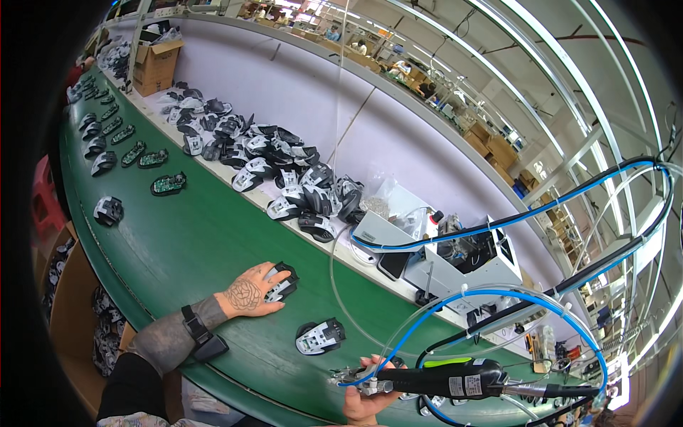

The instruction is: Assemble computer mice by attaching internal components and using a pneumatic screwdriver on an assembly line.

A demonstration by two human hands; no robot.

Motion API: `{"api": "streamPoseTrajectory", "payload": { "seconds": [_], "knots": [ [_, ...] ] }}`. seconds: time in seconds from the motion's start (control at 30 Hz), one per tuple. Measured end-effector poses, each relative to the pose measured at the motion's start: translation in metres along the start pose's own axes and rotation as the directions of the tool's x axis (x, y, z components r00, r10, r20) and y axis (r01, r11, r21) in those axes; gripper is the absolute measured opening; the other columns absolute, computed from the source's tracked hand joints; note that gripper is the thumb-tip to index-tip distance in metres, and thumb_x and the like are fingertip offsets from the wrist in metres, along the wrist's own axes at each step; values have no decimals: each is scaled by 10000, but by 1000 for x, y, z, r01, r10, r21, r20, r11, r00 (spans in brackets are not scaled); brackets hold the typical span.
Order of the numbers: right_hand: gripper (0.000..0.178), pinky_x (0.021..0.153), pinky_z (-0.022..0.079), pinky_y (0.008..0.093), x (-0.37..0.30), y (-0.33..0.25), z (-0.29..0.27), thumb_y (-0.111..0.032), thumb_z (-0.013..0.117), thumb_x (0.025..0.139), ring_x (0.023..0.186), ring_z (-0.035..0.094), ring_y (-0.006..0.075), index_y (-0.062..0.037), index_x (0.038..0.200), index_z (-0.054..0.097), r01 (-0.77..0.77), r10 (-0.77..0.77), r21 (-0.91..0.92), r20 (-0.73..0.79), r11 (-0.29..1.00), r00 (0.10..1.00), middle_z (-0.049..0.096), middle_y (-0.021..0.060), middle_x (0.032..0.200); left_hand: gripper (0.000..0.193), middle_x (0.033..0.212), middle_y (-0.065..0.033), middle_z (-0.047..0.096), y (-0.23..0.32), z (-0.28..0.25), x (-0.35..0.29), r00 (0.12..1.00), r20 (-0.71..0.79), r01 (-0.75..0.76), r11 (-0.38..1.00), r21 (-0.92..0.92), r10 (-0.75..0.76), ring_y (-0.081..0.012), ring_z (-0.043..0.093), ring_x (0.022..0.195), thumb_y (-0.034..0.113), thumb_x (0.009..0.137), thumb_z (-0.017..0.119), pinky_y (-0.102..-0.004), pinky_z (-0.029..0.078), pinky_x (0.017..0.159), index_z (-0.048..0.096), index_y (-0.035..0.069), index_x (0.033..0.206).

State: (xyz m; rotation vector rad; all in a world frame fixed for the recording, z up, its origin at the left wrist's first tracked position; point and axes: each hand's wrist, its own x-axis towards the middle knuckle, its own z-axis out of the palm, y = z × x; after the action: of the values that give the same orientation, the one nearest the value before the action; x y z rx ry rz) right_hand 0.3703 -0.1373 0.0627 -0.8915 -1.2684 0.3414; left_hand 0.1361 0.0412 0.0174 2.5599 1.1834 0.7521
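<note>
My left hand (247,293), with a tattooed back, rests on the green belt (213,245) with its fingers around a black-and-white computer mouse shell (282,283). In my right hand (370,398), near the lower edge, is a black electric screwdriver (455,381) with a bright green strip, lying nearly level. A blue hose (413,325) and a clear tube run to its front end. Between the two hands another mouse shell (320,336) lies apart from both. Several more shells are partly hidden behind the screwdriver.
Along the belt's far side a heap of mouse shells (284,167) lies on a white ledge, beside a white screw-feeder machine (462,249). Green circuit boards (168,184) and shells (109,211) sit up the belt. Cardboard boxes (78,313) stand at the near left. Hoses loop at the right.
</note>
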Motion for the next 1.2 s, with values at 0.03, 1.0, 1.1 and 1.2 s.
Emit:
{"api": "streamPoseTrajectory", "payload": {
  "seconds": [0.03,1.0,1.1,1.2],
  "knots": [
    [949,881,454,437,0,1,-2,-164,720,683,984,525,282,-63,1372,75,26,-26,3,45,1000,999,430,227,1197,666,1240,-246,392,0,1,1,1000,3,-3,1000,-5,3,-420,436,1126,395,749,645,-471,379,955,399,119,1302],
    [961,908,420,430,-2,0,2,-250,726,669,977,528,259,-52,1385,115,-53,54,31,-29,998,998,458,182,1191,696,1244,-263,403,3,2,0,997,55,-47,998,-45,50,-418,428,1146,394,743,659,-464,376,968,376,127,1320],
    [954,898,433,429,-2,2,-2,-200,720,683,991,524,270,-62,1387,91,-32,32,36,10,999,999,439,195,1199,698,1251,-258,405,3,1,-1,997,63,-50,998,-46,53,-413,428,1153,390,740,661,-458,375,972,376,131,1322],
    [952,897,433,428,-3,2,0,-200,717,683,990,523,269,-62,1387,91,-27,27,36,3,999,1000,440,196,1198,695,1253,-250,411,5,-1,-1,996,63,-57,997,-47,60,-406,433,1153,376,736,661,-453,377,972,377,138,1323]
  ]
}}
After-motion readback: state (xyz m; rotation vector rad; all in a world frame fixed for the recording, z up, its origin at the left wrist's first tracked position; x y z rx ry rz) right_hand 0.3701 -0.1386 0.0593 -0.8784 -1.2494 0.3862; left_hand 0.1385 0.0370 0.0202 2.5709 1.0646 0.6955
